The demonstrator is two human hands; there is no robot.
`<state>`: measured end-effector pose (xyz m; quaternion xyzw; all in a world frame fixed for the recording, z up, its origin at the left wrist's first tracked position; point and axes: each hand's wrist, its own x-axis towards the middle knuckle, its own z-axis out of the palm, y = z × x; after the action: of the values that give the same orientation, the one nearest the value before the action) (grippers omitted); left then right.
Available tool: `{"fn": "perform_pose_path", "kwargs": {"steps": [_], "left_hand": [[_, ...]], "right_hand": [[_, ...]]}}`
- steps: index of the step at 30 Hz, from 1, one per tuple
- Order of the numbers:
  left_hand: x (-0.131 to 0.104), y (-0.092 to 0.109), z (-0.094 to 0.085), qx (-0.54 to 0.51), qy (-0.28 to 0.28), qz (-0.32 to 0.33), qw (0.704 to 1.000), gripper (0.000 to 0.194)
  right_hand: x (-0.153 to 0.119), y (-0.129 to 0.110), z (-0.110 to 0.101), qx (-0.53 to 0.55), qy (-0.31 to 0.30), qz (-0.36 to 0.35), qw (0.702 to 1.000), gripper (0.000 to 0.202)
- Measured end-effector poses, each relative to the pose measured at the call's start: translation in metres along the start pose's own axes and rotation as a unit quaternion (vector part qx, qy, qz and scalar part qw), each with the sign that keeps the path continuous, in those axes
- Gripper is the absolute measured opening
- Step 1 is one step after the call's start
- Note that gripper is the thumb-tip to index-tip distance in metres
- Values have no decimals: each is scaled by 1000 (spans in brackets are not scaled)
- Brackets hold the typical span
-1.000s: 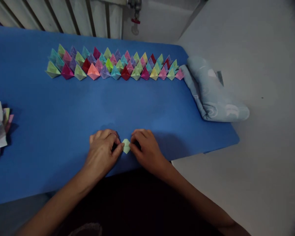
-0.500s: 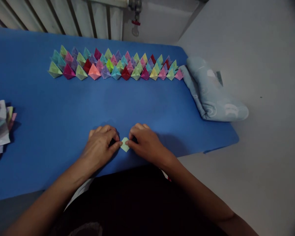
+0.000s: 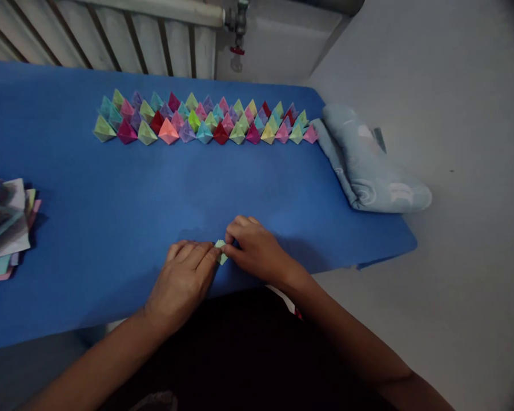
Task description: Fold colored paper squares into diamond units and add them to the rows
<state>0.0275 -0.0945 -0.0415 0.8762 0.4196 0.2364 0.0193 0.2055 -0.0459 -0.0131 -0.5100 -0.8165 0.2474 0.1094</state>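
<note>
Reading a clock face centered on the small green piece (image 3: 221, 259), which lies near the close edge of the blue table (image 3: 154, 188) between the hands, the boats (image 3: 211, 121) stand at 12 o'clock, well beyond it. There are dozens of them in mixed colors, packed in about 3 rows, 13 in the front row by my count, each opened out with a raised peak, so they look finished. The piece seems only part folded: small, roughly diamond-shaped and flat as far as it shows, with no peak or spread sides like the boats have. At 9 o'clock, cut by the view's edge, a loose stack (image 3: 11, 228) of colored sheets looks unfolded, so plenty of paper appears unused, though its count cannot be told. The left hand (image 3: 184, 279), at 8 o'clock, lies palm down with its fingers together and their tips over the piece's left edge; its thumb is hidden, so whether it grips or just presses cannot be told. The right hand (image 3: 252, 246), at 3 o'clock, has its fingers curled, thumb and forefinger closed on the right edge. Which crease is being worked is hidden under the fingertips. A folded blanket (image 3: 364, 165) lies at 2 o'clock, beside the row's end.
</note>
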Motion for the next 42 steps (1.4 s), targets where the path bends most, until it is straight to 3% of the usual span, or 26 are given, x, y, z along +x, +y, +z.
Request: {"fn": "perform_pose_path", "kwargs": {"steps": [13, 20, 22, 25, 29, 32, 37, 40, 42], "left_hand": [[-13, -7, -3, 65, -52, 14, 996, 37], [-6, -7, -4, 66, -25, 27, 997, 30], [7, -10, -7, 38, -49, 10, 998, 23], [33, -17, -12, -10, -136, -10, 991, 20], [67, -27, -15, -93, -267, -47, 958, 11], [83, -28, -16, -95, -334, -61, 936, 17], [91, -25, -16, -49, -351, -42, 934, 8], [87, -28, -18, -94, -355, -105, 924, 5], [80, -32, -20, -180, -341, -176, 906, 4]], "right_hand": [[0, 14, -2, 60, -19, -43, 997, 15], [-3, 14, -3, 74, -16, -44, 996, 17], [-4, 14, -3, 78, -13, -42, 996, 17], [-4, 15, 0, 87, 5, -37, 995, 16], [-7, 20, 5, 113, 41, -41, 992, 14], [-12, 26, 12, 159, 90, -42, 982, 15], [-20, 34, 23, 296, 198, 0, 934, 7], [-21, 35, 25, 346, 222, 18, 911, 3], [-22, 32, 23, 377, 220, 33, 899, 3]]}}
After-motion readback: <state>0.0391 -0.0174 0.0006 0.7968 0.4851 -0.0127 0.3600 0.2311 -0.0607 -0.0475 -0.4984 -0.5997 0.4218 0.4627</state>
